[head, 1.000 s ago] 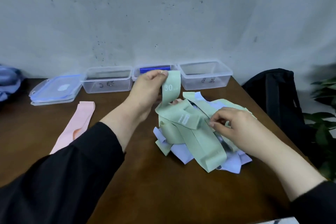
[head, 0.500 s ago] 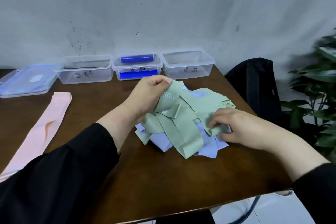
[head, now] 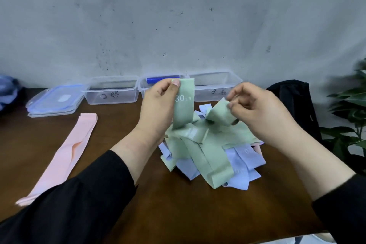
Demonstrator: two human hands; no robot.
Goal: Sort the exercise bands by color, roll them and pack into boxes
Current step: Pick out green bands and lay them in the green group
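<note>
Both hands have risen from the pile — the left hand (head: 158,103) pinches the green band (head: 183,103) at frame centre, the right hand (head: 255,109) pinches another green fold (head: 218,113); sorting continues.

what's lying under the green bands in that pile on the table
Lavender-blue bands stick out from beneath the green bands, with a sliver of pink at the right edge. How many are buried is hidden.

You have a pale green band (head: 183,103) with white "30 LB" print at frame centre, over lavender bands (head: 240,161). A pink band (head: 67,154) lies at the left on the dark brown table (head: 178,204). Your sleeves (head: 79,204) are black; the clear middle box (head: 143,87) holds royal blue.
</note>
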